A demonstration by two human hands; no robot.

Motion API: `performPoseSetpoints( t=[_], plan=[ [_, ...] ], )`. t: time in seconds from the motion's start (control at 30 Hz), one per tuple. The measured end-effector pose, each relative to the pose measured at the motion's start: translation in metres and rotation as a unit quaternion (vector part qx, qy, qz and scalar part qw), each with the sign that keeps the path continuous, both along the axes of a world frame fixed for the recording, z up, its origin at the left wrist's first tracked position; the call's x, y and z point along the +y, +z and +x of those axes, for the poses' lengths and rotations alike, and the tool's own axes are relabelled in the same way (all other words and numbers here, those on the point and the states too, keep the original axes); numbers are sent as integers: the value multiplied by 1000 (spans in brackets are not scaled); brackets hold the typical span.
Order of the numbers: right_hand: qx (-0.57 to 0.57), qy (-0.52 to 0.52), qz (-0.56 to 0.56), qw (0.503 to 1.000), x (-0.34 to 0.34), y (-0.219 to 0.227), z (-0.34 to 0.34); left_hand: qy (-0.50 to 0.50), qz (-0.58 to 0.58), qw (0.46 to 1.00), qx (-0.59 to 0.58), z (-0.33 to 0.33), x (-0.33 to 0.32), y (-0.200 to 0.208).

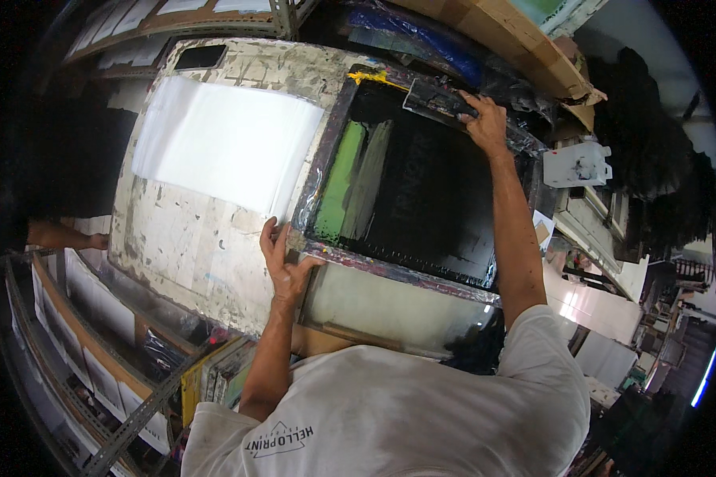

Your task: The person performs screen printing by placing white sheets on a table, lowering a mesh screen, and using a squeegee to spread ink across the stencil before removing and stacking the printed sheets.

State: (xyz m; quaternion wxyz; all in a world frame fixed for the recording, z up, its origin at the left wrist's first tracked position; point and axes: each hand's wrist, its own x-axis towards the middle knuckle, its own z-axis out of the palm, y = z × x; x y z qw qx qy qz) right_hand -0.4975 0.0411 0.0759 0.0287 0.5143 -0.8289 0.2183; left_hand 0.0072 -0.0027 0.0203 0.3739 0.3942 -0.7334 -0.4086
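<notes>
A black-framed printing screen point(374, 258) lies across the right part of a stained white board. Green ink point(340, 183) and a greyish streak cover the left part of its dark mesh. At the far side my right hand point(487, 127) is closed round the right end of a dark squeegee point(433, 99). The squeegee lies along the far edge of the frame. My left hand point(286, 266) is at the near left corner of the screen, thumb on the frame and fingers beside it. A white sheet point(227, 143) is on the board to the left.
Another person's hand point(98, 241) touches the left edge of the board point(191, 238). Shelving with white panels point(107, 334) stands at the lower left. A white plastic jug point(577, 165) sits to the right, below a cardboard box point(525, 52). Yellow ink point(374, 77) marks the screen's far left corner.
</notes>
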Motion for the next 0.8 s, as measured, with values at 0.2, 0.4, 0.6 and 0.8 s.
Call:
performPoseSetpoints(
  t=[0.2, 0.4, 0.6, 0.8],
  plan=[
    [37, -11, 46, 998, 26, 8, 57, 8, 50, 999, 11, 4, 3, -5],
    [58, 3, -8, 998, 93, 17, 151, 2, 133, 987, 96, 0, 2, 2],
    [-16, 1, 22, 1000, 152, 93, 241, 21, 131, 981, 143, -16, 1, 54],
    [130, 21, -78, 988, 156, 165, 247, 41, 114, 958, 259, -66, -3, 143]
  ],
)
